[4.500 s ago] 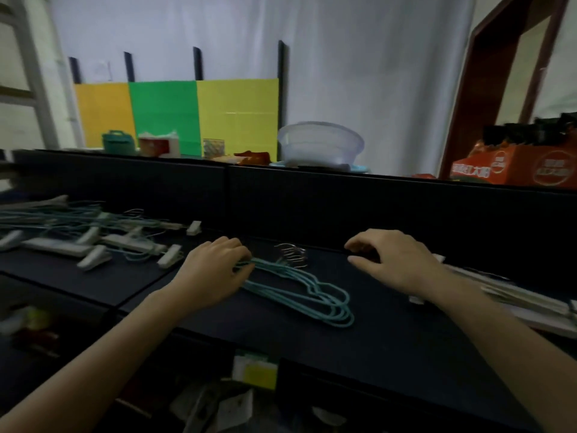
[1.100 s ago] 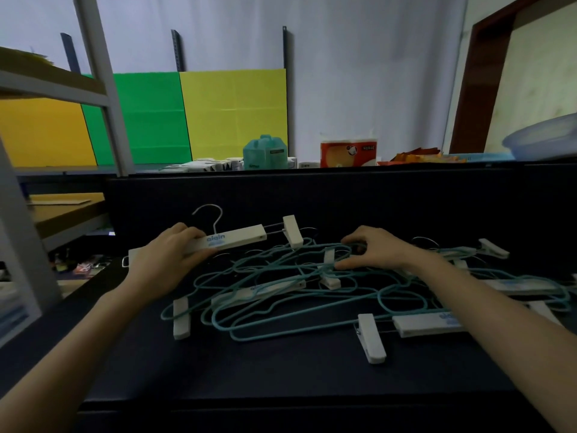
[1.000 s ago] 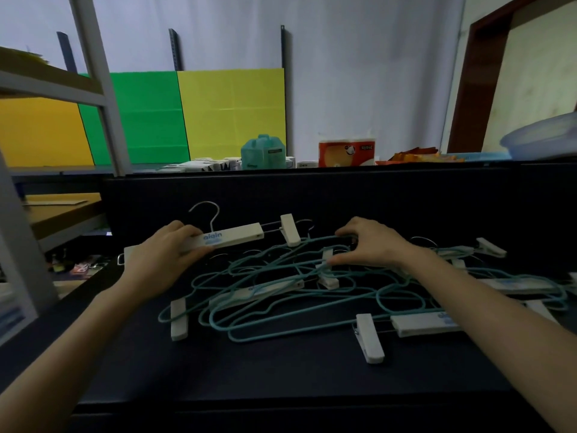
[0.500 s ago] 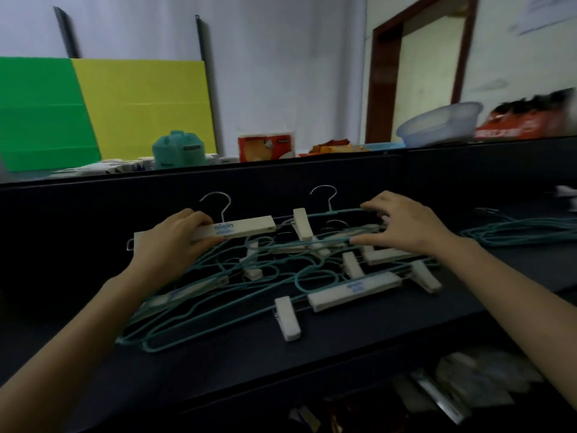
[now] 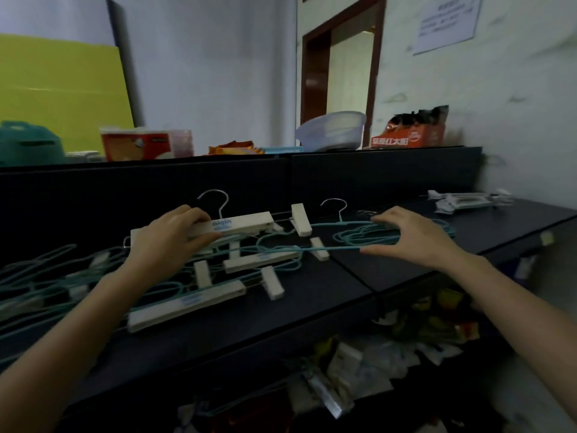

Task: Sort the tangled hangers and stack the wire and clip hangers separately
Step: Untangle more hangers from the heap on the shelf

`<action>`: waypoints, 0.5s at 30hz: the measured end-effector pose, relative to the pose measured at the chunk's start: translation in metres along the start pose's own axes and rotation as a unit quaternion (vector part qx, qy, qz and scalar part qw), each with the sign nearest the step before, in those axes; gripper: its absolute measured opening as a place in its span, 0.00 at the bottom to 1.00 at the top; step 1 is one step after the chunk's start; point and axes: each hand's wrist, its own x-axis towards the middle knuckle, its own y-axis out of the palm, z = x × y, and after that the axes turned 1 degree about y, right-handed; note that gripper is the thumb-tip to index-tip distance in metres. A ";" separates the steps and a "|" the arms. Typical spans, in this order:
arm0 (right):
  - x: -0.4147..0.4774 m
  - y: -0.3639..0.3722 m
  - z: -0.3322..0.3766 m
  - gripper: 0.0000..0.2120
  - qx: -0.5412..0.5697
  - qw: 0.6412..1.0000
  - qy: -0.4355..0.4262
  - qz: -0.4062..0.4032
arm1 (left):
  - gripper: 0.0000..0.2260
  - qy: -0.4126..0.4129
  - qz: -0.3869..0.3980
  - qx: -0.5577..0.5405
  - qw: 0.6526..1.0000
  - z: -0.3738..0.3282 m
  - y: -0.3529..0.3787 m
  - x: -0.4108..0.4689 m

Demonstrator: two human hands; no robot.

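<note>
A tangle of teal wire hangers (image 5: pixel 78 276) and white clip hangers (image 5: pixel 187 304) lies on the dark table (image 5: pixel 312 310). My left hand (image 5: pixel 168 242) grips the bar of a white clip hanger (image 5: pixel 246 221) at the back of the tangle, its metal hook standing up. My right hand (image 5: pixel 412 235) holds a teal wire hanger (image 5: pixel 327 249) between fingers and thumb, over a small stack of teal wire hangers (image 5: pixel 362 237) to the right. A stack of clip hangers (image 5: pixel 468 200) lies at the table's far right end.
A black back panel (image 5: pixel 374 173) bounds the table behind. Above it stand a clear basin (image 5: pixel 331 129), an orange box (image 5: pixel 409 137), a tissue pack (image 5: pixel 137 146) and a teal container (image 5: pixel 28 145). Cluttered packets (image 5: pixel 390 348) fill the shelf below the front edge.
My view has swung right. My right hand has drawn a teal wire hanger out of the tangle to the right, over the wire stack. My left hand keeps its grip on the clip hanger.
</note>
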 end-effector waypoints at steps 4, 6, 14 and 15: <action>0.008 -0.012 -0.068 0.45 0.001 1.000 0.004 0.013 | 0.16 -0.009 0.002 -0.006 1.000 -0.053 0.037 0.019; 0.015 -0.015 -0.100 0.44 0.006 1.000 0.001 0.020 | 0.16 -0.017 0.000 -0.016 1.000 -0.078 0.056 0.027; 0.040 -0.014 -0.182 0.43 0.034 0.999 -0.004 0.027 | 0.16 -0.016 0.018 -0.022 0.999 -0.145 0.096 0.063; 0.044 -0.014 -0.188 0.43 0.039 0.999 -0.005 0.030 | 0.16 -0.015 0.017 -0.021 1.000 -0.150 0.099 0.068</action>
